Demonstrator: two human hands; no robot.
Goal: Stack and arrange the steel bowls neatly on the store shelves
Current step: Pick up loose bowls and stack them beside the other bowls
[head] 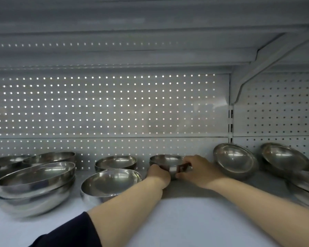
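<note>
We have both hands on one small bowl (168, 162) that sits near the back of the shelf (185, 220), close to the perforated back panel (103, 107). Our left hand (158, 173) curls round its near left side, and our right hand (197, 168) grips the right side, thumb low and fingers over the rim. Judging by the task, we are setting this bowl into line with its neighbours. To do it well we should keep it level, slide it rather than lift it, and square it with the bowl (116, 163) to its left so the back row reads straight. Steel on a painted shelf will likely slip easily, so a light, even push from both sides should do; a lopsided one could knock it into the tilted bowl (235, 162) just beside our right hand. Counting what we can see: on the left a nested stack (36, 182) at the front, of about three, with two or so bowls behind it at the edge of view; in the middle one larger front bowl (111, 184) and one behind it; the bowl we hold; and on the right two bowls leaning on the panel, the farther one (285, 158) perhaps a nested pair, plus a stack (305, 186) cut off by the frame. That makes roughly seven groups; exact bowl counts in the stacks we cannot tell.
</note>
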